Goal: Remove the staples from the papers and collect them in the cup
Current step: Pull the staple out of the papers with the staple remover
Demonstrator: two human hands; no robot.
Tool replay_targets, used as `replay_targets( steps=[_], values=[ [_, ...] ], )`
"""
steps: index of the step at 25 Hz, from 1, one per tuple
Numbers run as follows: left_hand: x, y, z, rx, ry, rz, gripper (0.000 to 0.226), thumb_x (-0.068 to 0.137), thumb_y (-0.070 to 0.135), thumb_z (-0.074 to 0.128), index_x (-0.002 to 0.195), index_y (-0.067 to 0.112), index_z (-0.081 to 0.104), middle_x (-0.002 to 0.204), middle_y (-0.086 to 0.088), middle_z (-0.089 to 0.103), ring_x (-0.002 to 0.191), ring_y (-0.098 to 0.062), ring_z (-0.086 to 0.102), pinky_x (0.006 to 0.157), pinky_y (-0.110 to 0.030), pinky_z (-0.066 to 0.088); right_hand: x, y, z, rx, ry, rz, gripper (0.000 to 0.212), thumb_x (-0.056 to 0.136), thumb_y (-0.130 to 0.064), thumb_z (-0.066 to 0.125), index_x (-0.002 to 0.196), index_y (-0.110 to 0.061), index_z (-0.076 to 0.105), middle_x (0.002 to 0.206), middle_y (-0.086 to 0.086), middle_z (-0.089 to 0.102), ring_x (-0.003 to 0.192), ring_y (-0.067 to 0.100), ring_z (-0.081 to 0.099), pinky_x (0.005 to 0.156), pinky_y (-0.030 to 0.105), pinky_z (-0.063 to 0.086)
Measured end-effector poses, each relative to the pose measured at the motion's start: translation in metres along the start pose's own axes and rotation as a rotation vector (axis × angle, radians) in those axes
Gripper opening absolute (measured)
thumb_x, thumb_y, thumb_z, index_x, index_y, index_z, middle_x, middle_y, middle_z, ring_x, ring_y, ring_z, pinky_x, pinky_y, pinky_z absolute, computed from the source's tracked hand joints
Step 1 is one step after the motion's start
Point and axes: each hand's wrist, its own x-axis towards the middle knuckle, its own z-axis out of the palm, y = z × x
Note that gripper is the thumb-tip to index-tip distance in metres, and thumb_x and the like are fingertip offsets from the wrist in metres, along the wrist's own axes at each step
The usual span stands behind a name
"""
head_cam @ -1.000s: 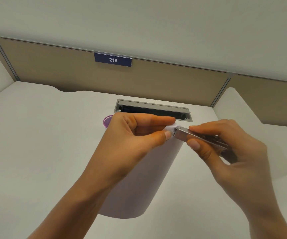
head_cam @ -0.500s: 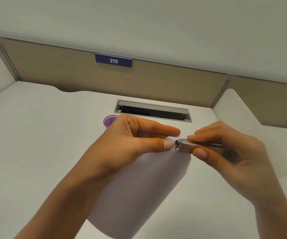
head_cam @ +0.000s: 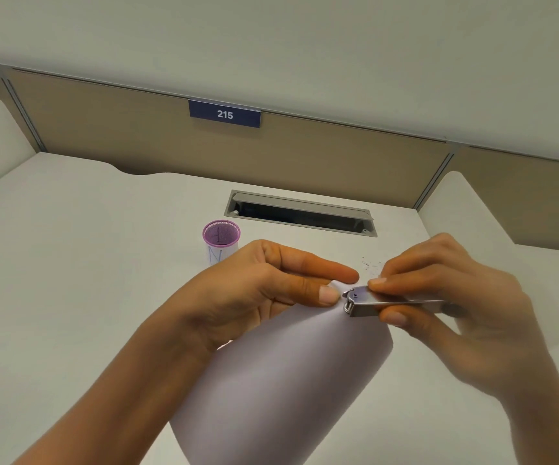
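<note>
Pale and matte, the desk (head_cam: 70, 297) fills the lower part of the view, running back to a low partition. Nearest the camera, the papers (head_cam: 281, 391) hang in a curved white sheaf, the bottom edge bowed out above the desktop and the top corner lifted. The left hand (head_cam: 258, 290) pinches that top corner between thumb and forefinger, the forefinger stretched straight over it and the other fingers curled beneath. Just to its right, the right hand (head_cam: 456, 307) grips a slim metal staple remover (head_cam: 382, 302), fingertips on its upper face and thumb under it. The tool's front end touches the corner of the papers right beside the left thumb tip. Whether a staple is caught in it cannot be told.

Beyond the right fingers a few small dark specks (head_cam: 370, 263) lie scattered on the desk. Farther back, past the left hand, the cup (head_cam: 221, 239) stands upright, with a purple rim and a white side carrying blue marks; its contents are too small to make out. Behind and to its right is a long grey cable slot (head_cam: 300, 213) set into the desk. The tan partition (head_cam: 137, 135) rises at the rear, bearing a dark blue label (head_cam: 224, 114) that reads 215, with a plain wall (head_cam: 271, 35) above.
</note>
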Motion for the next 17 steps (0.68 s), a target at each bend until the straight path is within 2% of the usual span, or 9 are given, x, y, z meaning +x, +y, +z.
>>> replay_targets(
  steps=[4,7,11,14,15,17],
  values=[
    [0.010,-0.006,-0.004,-0.063,0.024,-0.042,0.030,0.065,0.009,0.074,0.093,0.018,0.078,0.086,-0.004,0.077,0.073,-0.016,0.074,0.064,-0.020,0.056,-0.002,0.009,0.006,0.006,0.022,0.041,0.019,0.083,-0.035,0.065,0.100,-0.026,0.067,0.096,-0.009,0.066,0.090,0.014,0.061,0.066,0.021,0.055],
    [0.013,-0.006,-0.009,-0.095,0.072,0.020,0.032,0.068,0.012,0.076,0.099,0.021,0.077,0.093,-0.004,0.077,0.081,-0.018,0.074,0.066,-0.022,0.057,-0.005,0.016,0.021,0.279,0.152,0.249,0.019,0.087,-0.044,0.062,0.099,-0.032,0.071,0.096,-0.013,0.069,0.090,0.014,0.066,0.072,0.017,0.053],
    [0.019,-0.006,-0.020,0.068,0.303,0.110,0.023,0.071,0.017,0.074,0.088,0.031,0.079,0.094,0.008,0.077,0.090,-0.011,0.072,0.074,-0.024,0.059,-0.003,0.041,0.039,0.442,0.370,0.578,0.040,0.079,-0.060,0.064,0.100,-0.027,0.072,0.088,-0.005,0.072,0.066,0.014,0.059,0.062,0.017,0.051],
    [0.024,-0.009,-0.026,0.158,0.437,0.135,0.018,0.075,0.017,0.073,0.083,0.032,0.079,0.090,0.011,0.077,0.089,-0.009,0.071,0.075,-0.022,0.059,-0.003,0.071,0.052,0.520,0.394,0.752,0.040,0.079,-0.056,0.066,0.100,-0.023,0.073,0.087,0.000,0.072,0.064,0.011,0.057,0.059,0.015,0.049],
    [0.026,-0.009,-0.028,0.160,0.469,0.140,0.016,0.072,0.022,0.075,0.084,0.032,0.079,0.089,0.010,0.077,0.087,-0.009,0.072,0.072,-0.021,0.059,-0.003,0.081,0.057,0.518,0.380,0.793,0.036,0.080,-0.054,0.066,0.099,-0.024,0.073,0.087,0.000,0.073,0.064,0.008,0.057,0.057,0.016,0.048],
    [0.028,-0.010,-0.033,0.189,0.540,0.148,0.025,0.061,0.036,0.075,0.086,0.033,0.078,0.087,0.010,0.077,0.085,-0.011,0.073,0.068,-0.020,0.058,-0.005,0.103,0.071,0.529,0.356,0.870,0.030,0.082,-0.047,0.065,0.098,-0.024,0.074,0.085,-0.001,0.073,0.064,0.005,0.056,0.054,0.017,0.048]
  ],
)
